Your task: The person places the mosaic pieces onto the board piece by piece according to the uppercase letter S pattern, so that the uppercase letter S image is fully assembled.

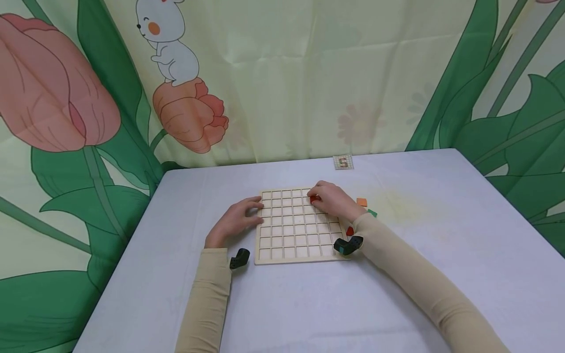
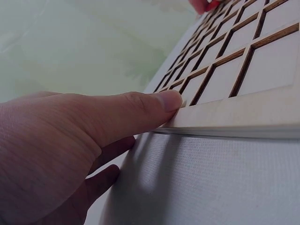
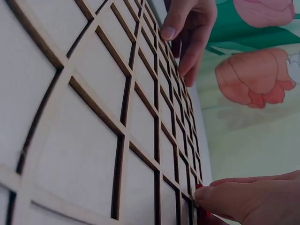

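A pale wooden grid board point(image 1: 300, 261) with many square cells lies flat on the table. At its far right corner my right hand point(image 1: 333, 200) pinches a small red piece point(image 1: 314, 199) between thumb and fingers, right at the cells; the fingers partly cover it. My left hand point(image 1: 234, 220) rests at the board's left edge, fingers spread and loosely bent. In the left wrist view, the left thumb point(image 2: 140, 108) touches the board's border point(image 2: 243, 108), with the other fingers beside the edge. The right wrist view shows the red piece point(image 3: 200, 213) mostly behind the right thumb.
Right of the board lie an orange square piece point(image 1: 362, 202), a green piece point(image 1: 372, 213) and another red piece point(image 1: 350, 231), partly behind the right forearm. A small patterned card point(image 1: 343, 162) lies near the far edge of the white-covered table point(image 1: 282, 309). A printed curtain point(image 1: 282, 98) hangs behind.
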Action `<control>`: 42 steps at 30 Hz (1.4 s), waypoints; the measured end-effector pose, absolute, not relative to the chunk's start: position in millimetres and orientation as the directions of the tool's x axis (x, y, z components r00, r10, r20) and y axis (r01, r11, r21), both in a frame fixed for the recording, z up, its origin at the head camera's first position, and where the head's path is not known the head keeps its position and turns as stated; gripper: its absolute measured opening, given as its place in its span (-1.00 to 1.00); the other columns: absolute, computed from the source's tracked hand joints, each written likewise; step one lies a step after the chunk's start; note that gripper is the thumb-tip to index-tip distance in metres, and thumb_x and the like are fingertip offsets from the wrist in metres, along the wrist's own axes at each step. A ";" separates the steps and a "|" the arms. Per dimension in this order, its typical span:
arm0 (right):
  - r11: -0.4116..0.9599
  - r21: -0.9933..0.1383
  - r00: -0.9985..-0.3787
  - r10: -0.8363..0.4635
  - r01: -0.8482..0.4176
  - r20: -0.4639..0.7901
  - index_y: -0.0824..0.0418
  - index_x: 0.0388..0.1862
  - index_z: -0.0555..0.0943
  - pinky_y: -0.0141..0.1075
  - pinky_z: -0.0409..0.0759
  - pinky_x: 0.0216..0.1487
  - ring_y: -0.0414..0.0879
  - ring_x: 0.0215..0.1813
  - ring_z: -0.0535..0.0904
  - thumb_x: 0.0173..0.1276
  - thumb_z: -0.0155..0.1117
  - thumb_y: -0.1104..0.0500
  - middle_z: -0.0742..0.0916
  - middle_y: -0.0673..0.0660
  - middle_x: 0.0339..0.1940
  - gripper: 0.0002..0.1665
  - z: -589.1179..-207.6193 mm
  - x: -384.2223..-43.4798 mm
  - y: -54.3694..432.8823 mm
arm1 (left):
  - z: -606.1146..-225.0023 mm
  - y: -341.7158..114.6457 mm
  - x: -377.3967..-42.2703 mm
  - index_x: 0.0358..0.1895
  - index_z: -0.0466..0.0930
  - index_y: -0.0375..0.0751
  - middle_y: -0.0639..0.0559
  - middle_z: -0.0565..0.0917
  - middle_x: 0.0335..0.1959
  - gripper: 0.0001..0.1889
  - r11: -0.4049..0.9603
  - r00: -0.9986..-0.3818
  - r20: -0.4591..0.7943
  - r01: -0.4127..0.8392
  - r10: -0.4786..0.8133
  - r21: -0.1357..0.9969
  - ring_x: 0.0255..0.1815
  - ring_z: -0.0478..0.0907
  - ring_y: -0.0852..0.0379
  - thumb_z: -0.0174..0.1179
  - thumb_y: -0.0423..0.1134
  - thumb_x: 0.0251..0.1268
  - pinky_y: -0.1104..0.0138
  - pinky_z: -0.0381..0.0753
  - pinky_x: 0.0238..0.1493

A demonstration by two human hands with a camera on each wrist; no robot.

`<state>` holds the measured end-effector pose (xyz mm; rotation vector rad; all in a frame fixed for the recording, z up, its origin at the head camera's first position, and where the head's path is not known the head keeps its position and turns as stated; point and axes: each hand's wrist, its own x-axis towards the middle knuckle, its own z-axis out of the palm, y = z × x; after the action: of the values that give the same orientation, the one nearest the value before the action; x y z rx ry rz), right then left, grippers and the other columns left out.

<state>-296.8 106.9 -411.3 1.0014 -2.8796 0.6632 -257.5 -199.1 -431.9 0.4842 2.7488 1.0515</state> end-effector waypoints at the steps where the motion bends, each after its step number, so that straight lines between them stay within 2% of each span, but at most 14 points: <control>1: 0.701 -0.387 -0.792 -0.590 -0.599 0.156 0.34 0.02 0.67 -0.12 0.59 -0.05 0.05 -0.10 0.56 0.35 0.27 0.32 0.65 0.22 -0.08 -0.72 -411.8 -297.3 105.3 | -432.1 -199.0 -257.9 0.25 0.53 -0.25 -0.02 0.29 0.48 -0.50 0.701 -0.935 -0.033 0.241 0.353 0.672 0.53 0.09 -0.05 0.33 -0.18 0.27 0.08 0.08 0.50; 7: 0.698 -0.377 -0.785 -0.598 -0.609 0.162 0.36 0.04 0.66 -0.13 0.60 -0.03 0.05 -0.06 0.57 0.35 0.28 0.32 0.65 0.23 -0.07 -0.70 -414.0 -300.1 97.4 | -432.4 -198.5 -258.8 0.26 0.52 -0.25 -0.04 0.30 0.47 -0.50 0.703 -0.932 -0.030 0.251 0.362 0.665 0.52 0.10 -0.06 0.33 -0.19 0.27 0.06 0.10 0.49; 15: 0.715 -0.387 -0.804 -0.577 -0.582 0.144 0.37 0.00 0.66 -0.14 0.60 -0.05 0.05 -0.11 0.58 0.34 0.25 0.34 0.67 0.21 -0.17 -0.73 -414.8 -302.3 94.2 | -429.9 -197.3 -256.9 0.26 0.53 -0.26 -0.06 0.30 0.47 -0.50 0.698 -0.932 -0.026 0.252 0.361 0.670 0.52 0.10 -0.07 0.33 -0.20 0.26 0.05 0.09 0.49; 35: 0.705 -0.407 -0.804 -0.576 -0.581 0.150 0.34 -0.04 0.68 -0.12 0.60 -0.02 0.05 -0.08 0.60 0.33 0.24 0.34 0.70 0.18 -0.18 -0.76 -416.9 -300.9 93.0 | -432.2 -197.5 -258.5 0.25 0.53 -0.25 -0.06 0.31 0.47 -0.51 0.707 -0.933 -0.024 0.255 0.358 0.660 0.52 0.11 -0.07 0.33 -0.21 0.26 0.06 0.11 0.49; 42: 0.712 -0.435 -0.821 -0.554 -0.552 0.135 0.33 -0.04 0.69 -0.12 0.60 -0.02 0.05 -0.09 0.60 0.35 0.25 0.30 0.70 0.18 -0.19 -0.76 -418.3 -302.3 93.8 | -433.2 -198.5 -259.0 0.25 0.53 -0.26 -0.06 0.30 0.47 -0.50 0.705 -0.934 -0.023 0.254 0.357 0.663 0.52 0.11 -0.07 0.33 -0.21 0.26 0.05 0.11 0.48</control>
<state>-302.3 93.8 -418.3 0.9407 -2.9112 0.7364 -259.0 -198.5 -433.2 0.4979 2.7608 1.0397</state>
